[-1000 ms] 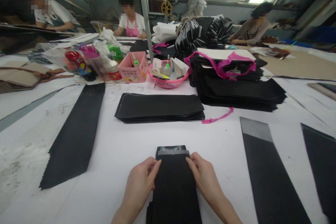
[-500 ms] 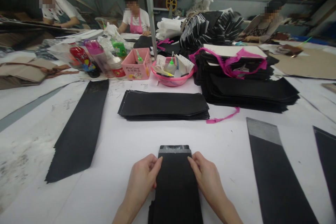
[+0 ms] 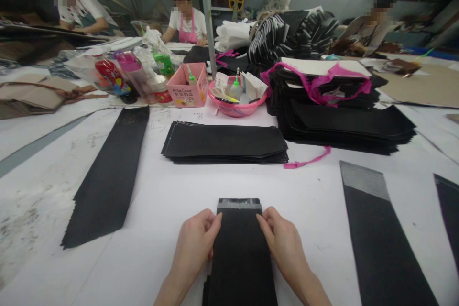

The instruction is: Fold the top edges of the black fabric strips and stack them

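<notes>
A long black strip (image 3: 240,258) lies at the bottom middle, its far end showing a grey band and a dark edge beyond. My left hand (image 3: 197,239) pinches its left edge near that band, thumb on top. On the opposite edge my right hand (image 3: 283,239) pinches at the same height, fingers partly hidden. Farther back, crosswise, lies a stack of black strips (image 3: 224,141). To the left is another black piece (image 3: 107,177); to the right, a black strip with a grey end (image 3: 383,229).
Behind stand a pink box (image 3: 188,86), a pink basket (image 3: 238,105), bottles (image 3: 132,74) and a tall black stack (image 3: 344,126) with pink ribbon. A metal post (image 3: 208,19) rises behind the box. Three people sit across the white table (image 3: 172,181).
The view has shifted slightly, so background items sit a little differently. Both hands keep their pinch on the strip, with no clear movement.
</notes>
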The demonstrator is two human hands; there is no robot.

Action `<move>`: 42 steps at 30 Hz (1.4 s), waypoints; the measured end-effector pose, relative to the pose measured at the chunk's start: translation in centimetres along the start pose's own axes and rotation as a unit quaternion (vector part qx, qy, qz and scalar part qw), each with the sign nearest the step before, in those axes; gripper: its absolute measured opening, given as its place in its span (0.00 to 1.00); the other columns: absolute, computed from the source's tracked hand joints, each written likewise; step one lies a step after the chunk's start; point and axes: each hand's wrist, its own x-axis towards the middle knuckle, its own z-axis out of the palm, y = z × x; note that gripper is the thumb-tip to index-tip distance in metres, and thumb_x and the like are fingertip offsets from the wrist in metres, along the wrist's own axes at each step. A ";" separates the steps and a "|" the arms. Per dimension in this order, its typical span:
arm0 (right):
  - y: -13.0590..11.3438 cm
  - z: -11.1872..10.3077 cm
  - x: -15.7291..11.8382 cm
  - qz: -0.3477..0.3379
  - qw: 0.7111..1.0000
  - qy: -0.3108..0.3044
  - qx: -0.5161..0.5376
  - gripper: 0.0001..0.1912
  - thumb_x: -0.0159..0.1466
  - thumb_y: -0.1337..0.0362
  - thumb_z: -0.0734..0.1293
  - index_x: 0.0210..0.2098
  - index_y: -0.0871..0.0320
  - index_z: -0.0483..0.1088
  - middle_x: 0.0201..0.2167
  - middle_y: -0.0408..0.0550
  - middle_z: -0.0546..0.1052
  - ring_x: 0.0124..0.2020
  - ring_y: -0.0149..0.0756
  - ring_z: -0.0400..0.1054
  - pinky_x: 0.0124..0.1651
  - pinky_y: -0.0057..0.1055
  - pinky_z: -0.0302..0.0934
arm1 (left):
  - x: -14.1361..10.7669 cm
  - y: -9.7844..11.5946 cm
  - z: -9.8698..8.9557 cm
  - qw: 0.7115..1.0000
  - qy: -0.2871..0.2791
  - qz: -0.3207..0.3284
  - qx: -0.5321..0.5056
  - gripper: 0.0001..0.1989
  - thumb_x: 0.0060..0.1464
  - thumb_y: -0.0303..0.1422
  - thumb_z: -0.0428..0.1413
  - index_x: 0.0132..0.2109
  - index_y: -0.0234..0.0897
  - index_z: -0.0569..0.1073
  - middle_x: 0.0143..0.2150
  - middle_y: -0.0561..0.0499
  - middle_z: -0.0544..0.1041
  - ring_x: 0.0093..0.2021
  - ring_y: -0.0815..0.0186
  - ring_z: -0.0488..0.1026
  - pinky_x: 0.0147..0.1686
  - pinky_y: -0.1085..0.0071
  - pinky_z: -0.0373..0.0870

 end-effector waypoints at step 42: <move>-0.4 -0.1 0.5 0.049 0.996 0.006 0.072 0.13 0.65 0.58 0.58 0.25 0.54 0.61 0.15 0.38 0.69 0.15 0.30 0.61 0.19 0.25 0.45 | 0.1 0.2 -0.2 0.997 0.005 0.008 0.079 0.23 0.56 0.52 0.46 0.23 0.40 0.64 0.09 0.60 0.63 0.12 0.68 0.65 0.19 0.76 0.58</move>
